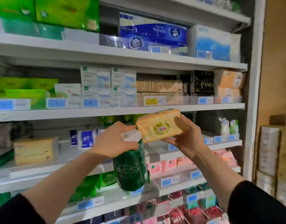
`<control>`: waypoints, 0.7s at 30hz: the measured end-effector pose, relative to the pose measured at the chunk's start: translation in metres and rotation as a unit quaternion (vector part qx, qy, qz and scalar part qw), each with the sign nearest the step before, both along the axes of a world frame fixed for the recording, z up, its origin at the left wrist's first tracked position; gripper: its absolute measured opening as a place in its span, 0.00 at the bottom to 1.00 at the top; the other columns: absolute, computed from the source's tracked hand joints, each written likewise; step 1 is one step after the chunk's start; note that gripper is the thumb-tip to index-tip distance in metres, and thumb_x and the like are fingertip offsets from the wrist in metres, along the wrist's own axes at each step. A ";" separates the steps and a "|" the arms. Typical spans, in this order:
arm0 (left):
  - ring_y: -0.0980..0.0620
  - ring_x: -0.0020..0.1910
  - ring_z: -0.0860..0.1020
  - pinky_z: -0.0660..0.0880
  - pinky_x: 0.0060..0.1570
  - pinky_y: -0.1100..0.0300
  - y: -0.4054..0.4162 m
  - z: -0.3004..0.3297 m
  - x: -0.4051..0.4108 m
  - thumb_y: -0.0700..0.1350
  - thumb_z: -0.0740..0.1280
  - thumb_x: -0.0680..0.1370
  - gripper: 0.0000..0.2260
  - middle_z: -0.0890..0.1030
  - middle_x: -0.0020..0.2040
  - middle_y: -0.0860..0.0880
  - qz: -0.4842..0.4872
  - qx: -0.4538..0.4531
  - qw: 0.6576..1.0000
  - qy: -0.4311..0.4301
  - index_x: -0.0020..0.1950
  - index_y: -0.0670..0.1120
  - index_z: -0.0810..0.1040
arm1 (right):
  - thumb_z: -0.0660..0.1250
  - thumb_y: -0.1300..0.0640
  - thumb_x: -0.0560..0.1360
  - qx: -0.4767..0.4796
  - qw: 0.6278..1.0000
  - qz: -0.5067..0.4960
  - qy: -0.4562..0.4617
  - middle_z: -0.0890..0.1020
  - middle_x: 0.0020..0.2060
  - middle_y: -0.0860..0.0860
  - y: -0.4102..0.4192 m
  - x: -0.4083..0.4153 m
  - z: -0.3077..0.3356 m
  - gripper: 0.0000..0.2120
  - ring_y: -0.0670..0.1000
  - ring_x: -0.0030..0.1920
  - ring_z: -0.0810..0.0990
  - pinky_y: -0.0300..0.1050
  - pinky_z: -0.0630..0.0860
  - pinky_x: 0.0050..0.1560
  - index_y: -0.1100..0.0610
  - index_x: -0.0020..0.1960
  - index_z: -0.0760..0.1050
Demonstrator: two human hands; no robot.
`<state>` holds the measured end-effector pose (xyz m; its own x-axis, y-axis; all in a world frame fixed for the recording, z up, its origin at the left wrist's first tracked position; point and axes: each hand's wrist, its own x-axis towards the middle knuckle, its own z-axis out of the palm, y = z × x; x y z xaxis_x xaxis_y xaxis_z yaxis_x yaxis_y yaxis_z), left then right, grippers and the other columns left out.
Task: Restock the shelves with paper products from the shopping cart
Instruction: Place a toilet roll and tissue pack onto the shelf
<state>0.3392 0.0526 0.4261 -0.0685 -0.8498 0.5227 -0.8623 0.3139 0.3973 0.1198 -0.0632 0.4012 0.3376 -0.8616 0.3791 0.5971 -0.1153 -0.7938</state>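
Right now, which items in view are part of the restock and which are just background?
In play:
- yellow-orange plastic-wrapped tissue pack, gripped by right hand
- dark green cylindrical wrapped pack, held by left hand
- white shelf

Background:
- black boxes
- stacked cartons at the far right

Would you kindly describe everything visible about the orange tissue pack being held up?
The orange tissue pack is a soft, glossy plastic-wrapped block with a round green-and-red logo on its face. It is tilted, raised before the shelves. The right hand grips its right end; its left end meets the left hand.
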 end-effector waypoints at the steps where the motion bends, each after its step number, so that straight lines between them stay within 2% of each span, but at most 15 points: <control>1: 0.53 0.36 0.75 0.73 0.38 0.49 -0.007 0.002 -0.006 0.61 0.64 0.57 0.20 0.76 0.34 0.49 -0.007 -0.009 1.000 -0.020 0.38 0.47 0.74 | 0.73 0.41 0.66 0.013 1.000 -0.011 0.004 0.79 0.54 0.60 0.000 -0.004 0.007 0.27 0.63 0.53 0.77 0.59 0.74 0.54 0.56 0.58 0.77; 3: 0.53 0.39 0.75 0.73 0.39 0.51 -0.022 0.006 -0.024 0.62 0.63 0.57 0.20 0.75 0.37 0.50 -0.009 -0.028 0.998 -0.056 0.39 0.49 0.74 | 0.66 0.36 0.69 0.044 0.998 -0.040 0.015 0.83 0.46 0.57 -0.003 -0.019 0.019 0.24 0.59 0.47 0.81 0.55 0.77 0.51 0.56 0.52 0.80; 6: 0.53 0.40 0.74 0.73 0.39 0.53 -0.048 0.012 -0.055 0.63 0.63 0.57 0.18 0.74 0.38 0.52 -0.022 -0.033 0.996 -0.082 0.39 0.54 0.73 | 0.63 0.45 0.75 0.063 0.995 -0.080 0.023 0.83 0.35 0.54 -0.014 -0.055 0.030 0.13 0.54 0.36 0.83 0.47 0.80 0.39 0.54 0.44 0.79; 8: 0.53 0.41 0.74 0.73 0.38 0.55 -0.066 0.016 -0.077 0.64 0.64 0.57 0.18 0.74 0.39 0.54 -0.027 -0.020 0.995 -0.095 0.41 0.57 0.73 | 0.62 0.53 0.76 0.051 0.992 -0.112 0.031 0.83 0.35 0.54 -0.023 -0.087 0.030 0.08 0.53 0.34 0.83 0.46 0.80 0.34 0.56 0.46 0.78; 10: 0.55 0.45 0.73 0.73 0.42 0.57 -0.080 0.021 -0.100 0.65 0.63 0.55 0.23 0.73 0.43 0.56 -0.033 -0.017 0.995 -0.097 0.48 0.60 0.76 | 0.61 0.58 0.76 0.044 0.991 -0.117 0.044 0.84 0.37 0.55 -0.029 -0.121 0.029 0.08 0.54 0.36 0.83 0.47 0.81 0.36 0.57 0.47 0.77; 12: 0.57 0.47 0.71 0.73 0.46 0.57 -0.091 0.027 -0.126 0.65 0.63 0.55 0.29 0.71 0.46 0.58 -0.039 -0.019 0.993 -0.109 0.55 0.62 0.75 | 0.62 0.59 0.74 0.042 0.989 -0.121 0.074 0.85 0.42 0.56 -0.033 -0.154 0.028 0.09 0.55 0.41 0.83 0.50 0.81 0.43 0.58 0.51 0.78; 15: 0.57 0.48 0.68 0.72 0.46 0.57 -0.115 0.033 -0.159 0.67 0.59 0.53 0.34 0.71 0.50 0.56 -0.061 -0.015 0.990 -0.125 0.60 0.66 0.73 | 0.72 0.56 0.66 0.025 0.979 -0.143 0.146 0.85 0.49 0.56 -0.048 -0.199 0.026 0.21 0.56 0.49 0.83 0.55 0.77 0.55 0.58 0.59 0.77; 17: 0.57 0.51 0.69 0.70 0.46 0.58 -0.134 0.035 -0.178 0.67 0.59 0.54 0.34 0.70 0.53 0.57 -0.072 -0.018 0.989 -0.124 0.62 0.72 0.69 | 0.76 0.54 0.62 0.008 0.971 -0.152 0.184 0.84 0.53 0.55 -0.061 -0.224 0.026 0.28 0.56 0.52 0.83 0.54 0.77 0.55 0.57 0.61 0.76; 19: 0.57 0.55 0.70 0.70 0.49 0.58 -0.150 0.038 -0.196 0.65 0.62 0.57 0.32 0.70 0.55 0.57 -0.080 -0.021 0.990 -0.115 0.63 0.75 0.67 | 0.79 0.57 0.61 0.007 0.966 -0.161 0.201 0.82 0.57 0.56 -0.075 -0.246 0.030 0.34 0.58 0.58 0.80 0.54 0.77 0.57 0.55 0.65 0.74; 21: 0.57 0.57 0.70 0.71 0.53 0.58 -0.163 0.041 -0.211 0.63 0.63 0.59 0.31 0.69 0.56 0.57 -0.082 -0.021 0.991 -0.105 0.62 0.76 0.65 | 0.74 0.65 0.66 0.007 0.963 -0.177 0.201 0.81 0.58 0.57 -0.088 -0.260 0.035 0.29 0.59 0.59 0.80 0.55 0.77 0.57 0.54 0.64 0.72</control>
